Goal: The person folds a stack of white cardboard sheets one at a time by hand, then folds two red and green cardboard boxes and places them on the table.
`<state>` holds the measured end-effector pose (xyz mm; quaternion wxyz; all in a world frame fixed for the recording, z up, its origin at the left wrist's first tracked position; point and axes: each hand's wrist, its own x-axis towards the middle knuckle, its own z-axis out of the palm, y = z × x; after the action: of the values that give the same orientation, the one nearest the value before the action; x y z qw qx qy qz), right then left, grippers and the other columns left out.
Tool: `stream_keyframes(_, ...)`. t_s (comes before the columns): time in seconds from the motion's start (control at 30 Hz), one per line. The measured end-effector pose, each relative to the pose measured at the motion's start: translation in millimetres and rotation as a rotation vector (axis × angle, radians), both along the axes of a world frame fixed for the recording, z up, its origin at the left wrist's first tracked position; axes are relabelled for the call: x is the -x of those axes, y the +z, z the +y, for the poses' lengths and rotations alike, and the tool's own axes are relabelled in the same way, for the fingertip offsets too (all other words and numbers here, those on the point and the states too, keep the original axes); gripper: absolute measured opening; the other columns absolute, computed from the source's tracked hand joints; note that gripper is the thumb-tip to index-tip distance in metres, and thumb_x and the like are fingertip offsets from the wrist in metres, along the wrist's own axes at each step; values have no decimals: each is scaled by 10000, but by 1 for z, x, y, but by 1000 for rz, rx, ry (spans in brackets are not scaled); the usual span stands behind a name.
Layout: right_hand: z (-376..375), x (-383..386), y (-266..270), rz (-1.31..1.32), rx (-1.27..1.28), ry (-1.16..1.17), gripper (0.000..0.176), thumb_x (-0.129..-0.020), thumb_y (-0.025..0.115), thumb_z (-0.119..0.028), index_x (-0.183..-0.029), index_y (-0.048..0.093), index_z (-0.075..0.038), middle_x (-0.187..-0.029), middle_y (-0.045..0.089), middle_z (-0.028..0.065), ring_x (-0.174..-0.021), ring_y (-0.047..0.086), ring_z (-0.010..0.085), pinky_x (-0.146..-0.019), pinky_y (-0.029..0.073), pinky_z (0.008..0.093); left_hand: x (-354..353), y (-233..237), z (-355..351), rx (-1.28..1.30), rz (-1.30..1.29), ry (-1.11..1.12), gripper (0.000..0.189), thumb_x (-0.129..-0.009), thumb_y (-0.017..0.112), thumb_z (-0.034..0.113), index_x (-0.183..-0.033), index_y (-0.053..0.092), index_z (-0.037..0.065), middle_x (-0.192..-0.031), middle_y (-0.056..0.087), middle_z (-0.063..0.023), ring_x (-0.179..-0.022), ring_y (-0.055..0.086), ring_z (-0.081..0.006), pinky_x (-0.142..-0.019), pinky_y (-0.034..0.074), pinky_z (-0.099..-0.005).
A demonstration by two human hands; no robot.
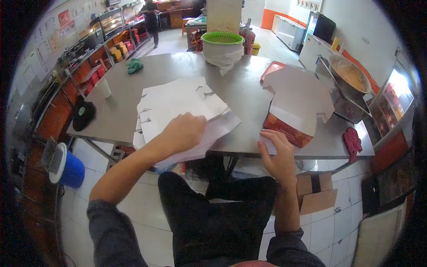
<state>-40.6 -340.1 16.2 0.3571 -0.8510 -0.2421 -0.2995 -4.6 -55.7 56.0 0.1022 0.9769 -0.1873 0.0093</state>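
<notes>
A stack of flat white cardboard box blanks (173,102) lies at the middle left of the steel table, its near corner jutting past the front edge. My left hand (189,130) is closed at the right side of the stack, fingers curled over the edge of a blank; its fingertips are hidden. To the right stands a partly folded box (293,109), white inside with a red printed side facing me and its flaps spread. My right hand (279,153) is beside that box's near left corner, thumb and fingers apart, with a pale patch showing between them.
The steel table (178,66) carries a green basket (222,38) on a white tub, a green cloth (134,66), a white cup (103,88) and a dark red cloth (352,142). A large bowl (349,73) stands right. A blue bucket (71,167) is on the floor. A person (151,20) stands far back.
</notes>
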Motion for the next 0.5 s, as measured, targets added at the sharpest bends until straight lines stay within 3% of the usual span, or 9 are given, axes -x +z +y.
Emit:
stream_keyframes(0.07, 0, 1, -4, 4, -11, 18, 218, -823, 669, -101, -1015, 643, -1, -1052, 643, 175, -978, 621, 345, -849, 493, 400, -5, 2, 7, -47, -70, 41, 345, -930, 529, 299, -1116, 660, 39, -859, 675, -225, -847, 642, -380, -791, 509, -414)
stream_keyframes(0.13, 3, -1, -6, 9, -22, 37, 217, -825, 668, -103, -1016, 644, -3, -1042, 645, 178, -971, 623, 349, -845, 494, 401, -9, 9, 21, 303, -54, -129, 285, -906, 574, 244, -1023, 693, 12, -811, 674, -224, -729, 656, -343, -718, 515, -375)
stream_keyframes(0.17, 5, -1, -7, 25, -33, 58, 216, -825, 668, -103, -1015, 644, -4, -1030, 647, 182, -965, 626, 351, -841, 494, 400, -9, 9, 23, 299, -55, -129, 285, -906, 574, 244, -1023, 693, 12, -811, 674, -224, -729, 656, -343, -718, 515, -375)
stream_keyframes(0.23, 12, 0, -7, 38, -52, 75, 214, -826, 667, -103, -1014, 643, -5, -1018, 648, 186, -958, 629, 352, -837, 495, 399, -11, 9, 27, 419, 26, 56, 288, -876, 631, 247, -922, 713, -24, -850, 687, -228, -767, 671, -318, -731, 516, -370)
stream_keyframes(0.27, 17, -1, -5, 51, -63, 103, 209, -826, 666, -103, -1010, 644, -6, -1008, 651, 187, -948, 632, 350, -833, 494, 397, -12, 10, 30, 411, 23, 51, 288, -876, 631, 247, -922, 713, -24, -850, 687, -228, -767, 671, -318, -731, 516, -370)
stream_keyframes(0.33, 25, -2, -3, 60, -80, 128, 205, -827, 665, -103, -1007, 644, -7, -997, 654, 189, -938, 636, 348, -829, 494, 395, -14, 11, 36, 545, 302, 95, 303, -908, 631, 284, -985, 708, 1, -822, 702, -126, -741, 643, -161, -711, 501, -299)
stream_keyframes(0.43, 32, -5, -2, 70, -80, 161, 190, -829, 662, -104, -994, 646, -11, -976, 658, 183, -922, 640, 342, -811, 499, 387, -14, 6, 41, 583, 477, 69, 341, -898, 658, 320, -1022, 698, 5, -850, 694, -70, -774, 633, -120, -707, 500, -262)
stream_keyframes(0.5, 35, -9, -1, -34, -139, 146, 174, -830, 657, -97, -984, 648, -16, -948, 660, 173, -900, 644, 336, -792, 503, 380, -8, 8, 36, 546, 444, 84, 348, -888, 672, 320, -1035, 691, 5, -858, 693, -74, -779, 635, -121, -706, 502, -254)
